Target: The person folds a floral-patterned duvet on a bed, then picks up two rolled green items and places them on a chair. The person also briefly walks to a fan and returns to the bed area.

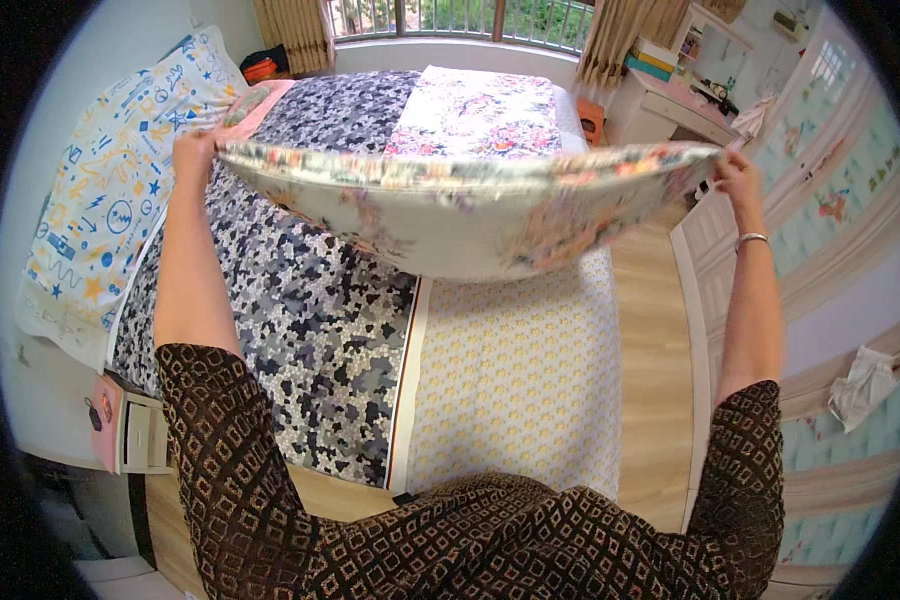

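Both arms are stretched out over a bed. My left hand grips one end of a floral cloth, and my right hand, with a bangle on the wrist, grips the other end. The cloth hangs between them in a sagging, slightly blurred curve above the bed. Below it lie a grey and black camouflage-patterned sheet and, to its right, a pale cover with small yellow motifs. A pink and white floral cloth lies folded or flat at the bed's far side, partly hidden by the held cloth.
A white cloth with blue and yellow drawings covers the headboard side at left. A small nightstand stands near it. Wood floor runs along the right, beside wardrobe doors. A dressing table stands by the window.
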### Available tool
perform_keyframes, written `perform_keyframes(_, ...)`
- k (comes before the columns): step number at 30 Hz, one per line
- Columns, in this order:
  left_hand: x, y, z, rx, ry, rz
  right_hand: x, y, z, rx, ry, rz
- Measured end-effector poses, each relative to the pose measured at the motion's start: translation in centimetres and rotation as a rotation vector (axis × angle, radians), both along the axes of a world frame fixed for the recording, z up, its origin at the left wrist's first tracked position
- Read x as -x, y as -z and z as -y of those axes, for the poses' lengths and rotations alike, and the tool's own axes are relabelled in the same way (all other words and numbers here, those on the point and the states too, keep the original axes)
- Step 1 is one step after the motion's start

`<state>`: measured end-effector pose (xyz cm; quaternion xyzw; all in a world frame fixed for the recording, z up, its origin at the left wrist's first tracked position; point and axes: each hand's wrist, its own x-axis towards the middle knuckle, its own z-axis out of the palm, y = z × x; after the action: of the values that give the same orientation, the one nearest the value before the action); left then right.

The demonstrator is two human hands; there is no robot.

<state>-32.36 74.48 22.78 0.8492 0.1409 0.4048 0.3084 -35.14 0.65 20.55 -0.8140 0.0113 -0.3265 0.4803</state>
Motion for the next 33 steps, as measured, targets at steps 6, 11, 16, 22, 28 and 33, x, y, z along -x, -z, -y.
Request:
perform_keyframes(6,1.7,0.4,-1.4,0.062,0.032,-0.098,3.5,1.1,-1.0,-0.042,-0.031,-0.398)
perform_keyframes(11,6.3,4.8,-0.7,0.196,0.108,-0.019,5.7,1.9,1.3,-0.022,-0.073,-0.325)
perform_keyframes(16,17.4,12.0,0.0,0.324,0.163,-0.221,15.1,9.2,3.4,0.092,-0.202,-0.552)
perform_keyframes(22,28.4,23.8,-2.3,0.596,0.103,-0.434,26.6,22.1,0.6,0.170,-0.274,-0.913)
perform_keyframes(28,35.0,33.2,-1.2,0.692,-0.074,-0.690,33.0,30.9,-2.7,0.291,-0.279,-1.056)
perform_keyframes(33,38.4,36.4,0.9,0.693,-0.202,-0.570,37.1,36.9,-2.3,0.246,-0.201,-1.053)
